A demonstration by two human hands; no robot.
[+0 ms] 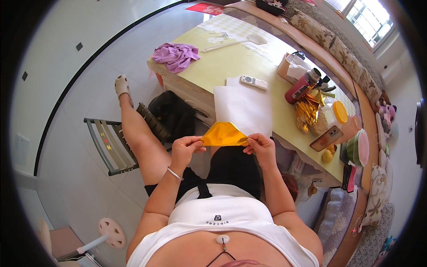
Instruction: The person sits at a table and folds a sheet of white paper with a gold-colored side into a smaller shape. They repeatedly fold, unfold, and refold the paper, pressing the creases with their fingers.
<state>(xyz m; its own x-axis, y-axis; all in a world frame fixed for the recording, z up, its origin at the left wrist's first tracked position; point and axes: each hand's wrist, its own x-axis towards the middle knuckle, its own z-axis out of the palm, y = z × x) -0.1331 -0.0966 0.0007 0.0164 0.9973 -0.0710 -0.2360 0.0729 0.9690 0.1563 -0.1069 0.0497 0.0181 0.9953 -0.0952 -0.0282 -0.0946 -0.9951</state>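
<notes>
A folded piece of shiny gold paper (pixel 223 135) is stretched between my hands, above my lap at the table's near edge. Its outline is a low trapezoid, narrower at the far side. My left hand (pixel 186 148) pinches the left corner between thumb and fingers. At the opposite corner, my right hand (pixel 260 146) pinches the paper the same way. Just beyond the gold paper, white sheets (pixel 243 104) lie on the table and hang toward me. A white remote control (pixel 254 82) rests on their far right corner.
The yellow-green table (pixel 213 66) carries a purple cloth (pixel 176 57), a white ladle-like utensil (pixel 240 42), a tissue box (pixel 291 67), a dark red flask (pixel 302 86), gold foil strips (pixel 307 113), a yellow-lidded jar (pixel 338 112) and a phone (pixel 326 138). A folding stool (pixel 111 144) stands left.
</notes>
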